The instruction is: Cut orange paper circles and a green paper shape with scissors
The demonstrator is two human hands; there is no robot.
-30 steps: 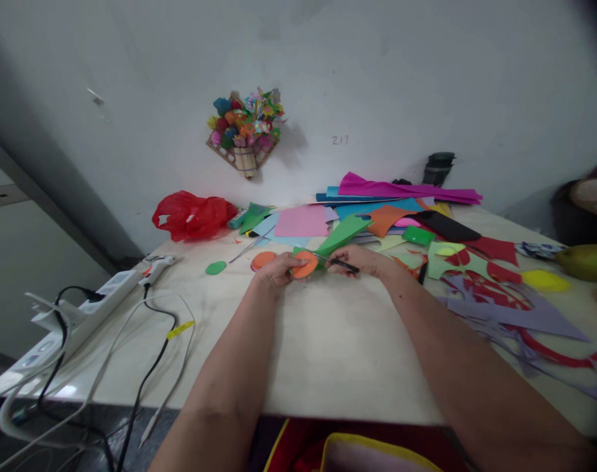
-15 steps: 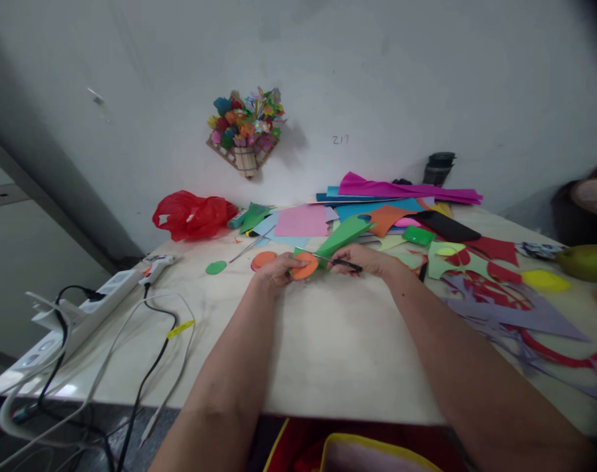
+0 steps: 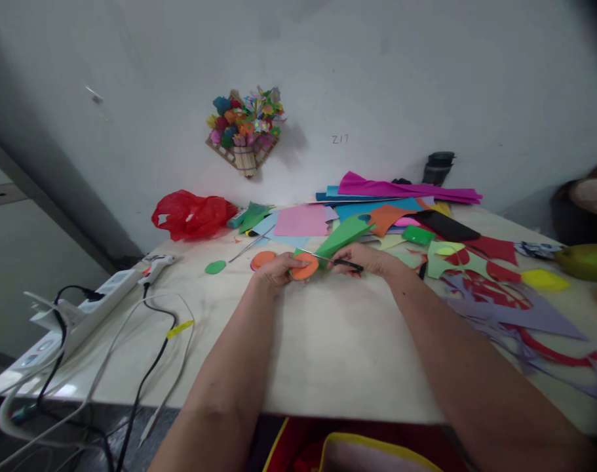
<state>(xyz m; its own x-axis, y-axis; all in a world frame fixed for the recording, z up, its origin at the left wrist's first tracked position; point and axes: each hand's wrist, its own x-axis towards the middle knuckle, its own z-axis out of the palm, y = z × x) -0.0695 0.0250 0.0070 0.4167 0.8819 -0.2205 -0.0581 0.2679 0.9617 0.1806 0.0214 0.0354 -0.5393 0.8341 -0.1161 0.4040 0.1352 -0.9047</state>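
My left hand (image 3: pixel 280 270) is closed on an orange disc (image 3: pixel 305 267) laid against a green sheet (image 3: pixel 345 236), its thumb across the disc. The sheet stretches away to the upper right. In my right hand (image 3: pixel 361 259) are scissors (image 3: pixel 348 265) with black handles, the fingers wrapped round them. The blades reach left over the green sheet, along the top edge of the orange disc. Just left of my left hand lies another orange disc (image 3: pixel 263 259), with a reddish edge showing under it. A green disc (image 3: pixel 215 267) rests farther left on the table.
Coloured sheets (image 3: pixel 302 221) lie along the back, with a red plastic bag (image 3: pixel 192 216) at the left. Purple and red scraps (image 3: pixel 519 308) cover the right side. A power strip (image 3: pixel 101 295), a glue gun (image 3: pixel 156 265) and cables occupy the left. A dark phone (image 3: pixel 448 225) lies at the back right.
Almost nothing differs. Both hands keep their places, with the scissors at the same edge of the disc; the view has shifted very slightly.
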